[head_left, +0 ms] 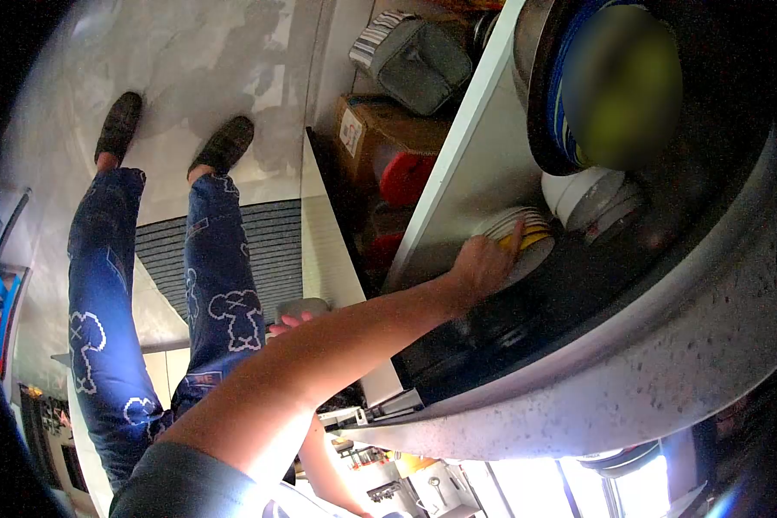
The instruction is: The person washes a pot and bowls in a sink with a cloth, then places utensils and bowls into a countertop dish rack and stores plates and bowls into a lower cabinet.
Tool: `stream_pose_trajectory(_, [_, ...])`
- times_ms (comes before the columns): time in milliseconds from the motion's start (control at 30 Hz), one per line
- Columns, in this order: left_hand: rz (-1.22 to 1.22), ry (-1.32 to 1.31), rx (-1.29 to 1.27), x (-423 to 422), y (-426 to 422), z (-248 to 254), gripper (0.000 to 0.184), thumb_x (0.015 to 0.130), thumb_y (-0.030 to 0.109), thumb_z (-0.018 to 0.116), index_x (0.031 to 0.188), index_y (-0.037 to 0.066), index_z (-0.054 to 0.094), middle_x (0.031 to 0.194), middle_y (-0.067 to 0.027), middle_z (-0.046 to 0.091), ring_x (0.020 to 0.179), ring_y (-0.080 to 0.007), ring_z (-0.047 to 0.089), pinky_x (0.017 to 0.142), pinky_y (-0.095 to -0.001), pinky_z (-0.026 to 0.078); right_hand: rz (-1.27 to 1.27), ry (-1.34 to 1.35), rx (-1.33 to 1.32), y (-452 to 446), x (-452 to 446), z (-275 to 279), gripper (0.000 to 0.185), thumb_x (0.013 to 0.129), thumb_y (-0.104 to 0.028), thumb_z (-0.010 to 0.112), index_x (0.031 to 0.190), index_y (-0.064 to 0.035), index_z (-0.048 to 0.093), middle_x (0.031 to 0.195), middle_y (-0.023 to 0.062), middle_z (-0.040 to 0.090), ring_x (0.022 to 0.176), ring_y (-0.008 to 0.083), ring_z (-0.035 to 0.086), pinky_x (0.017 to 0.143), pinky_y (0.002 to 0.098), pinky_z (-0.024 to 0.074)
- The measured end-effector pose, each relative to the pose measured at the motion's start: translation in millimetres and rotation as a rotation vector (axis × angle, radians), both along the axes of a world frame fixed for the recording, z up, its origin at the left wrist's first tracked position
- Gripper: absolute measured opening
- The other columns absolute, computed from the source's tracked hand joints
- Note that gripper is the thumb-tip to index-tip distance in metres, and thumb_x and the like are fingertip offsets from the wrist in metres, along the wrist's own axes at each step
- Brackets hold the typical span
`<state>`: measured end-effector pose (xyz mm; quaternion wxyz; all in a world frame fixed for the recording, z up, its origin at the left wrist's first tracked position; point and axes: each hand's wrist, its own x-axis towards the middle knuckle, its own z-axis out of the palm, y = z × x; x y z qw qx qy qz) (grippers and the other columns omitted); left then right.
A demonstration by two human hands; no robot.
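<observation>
My left hand [485, 263] reaches across to a stack of light plates or shallow bowls [514, 226] with a yellow band, inside a dark compartment. Its fingers are around the near edge of the stack, the index finger lying along it. White bowls [583, 197] stand nested just beyond. My right hand [292, 323] is mostly hidden behind my left forearm. Only some fingertips show, against a small grey rounded object [303, 306] that I cannot make out.
A large round pan or basin [540, 95] with blurred contents is above the bowls. A pale shelf edge [457, 142] separates them from a cardboard box [397, 125], red items [406, 177] and a grey bag [423, 65]. A curved speckled surface [613, 380] lies at the right.
</observation>
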<state>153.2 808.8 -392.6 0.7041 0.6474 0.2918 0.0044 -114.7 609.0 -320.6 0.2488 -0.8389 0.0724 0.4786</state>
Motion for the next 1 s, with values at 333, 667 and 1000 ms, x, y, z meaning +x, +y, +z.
stream_pose_trajectory(333, [-0.095, -0.079, 0.311, -84, 21, 1, 0.061, 0.088, 0.013, 0.052, 0.143, -0.001, 0.03, 0.071, -0.0107, 0.066, 0.058, -0.0284, 0.064, 0.052, -0.0399, 0.052, -0.692, 0.065, 0.354, 50, 5, -14, 0.049, 0.101, -0.037, 0.038, 0.137, -0.0034, 0.039, 0.131, 0.0112, 0.051, 0.116, 0.0218, 0.052, 0.098, 0.0362, 0.0426])
stream_pose_trajectory(667, [0.564, 0.197, 1.371, -444, 258, 179, 0.038, 0.093, 0.01, 0.053, 0.13, 0.0, 0.049, 0.128, -0.0153, 0.055, 0.12, -0.0289, 0.05, 0.103, -0.0398, 0.037, -0.342, 0.077, 0.631, 82, 21, 14, 0.053, 0.1, -0.047, 0.04, 0.136, -0.0073, 0.042, 0.124, 0.0084, 0.056, 0.106, 0.0213, 0.056, 0.089, 0.0356, 0.0454])
stream_pose_trajectory(1000, [0.055, 0.699, 0.952, -482, 307, 120, 0.054, 0.099, 0.044, 0.035, 0.138, 0.006, 0.042, 0.134, -0.0213, 0.05, 0.119, -0.0412, 0.05, 0.101, -0.0456, 0.04, -0.428, -0.172, 0.593, -87, -8, 101, 0.04, 0.1, -0.036, 0.045, 0.131, -0.0098, 0.049, 0.118, 0.0066, 0.06, 0.094, 0.0136, 0.062, 0.077, 0.0283, 0.0502])
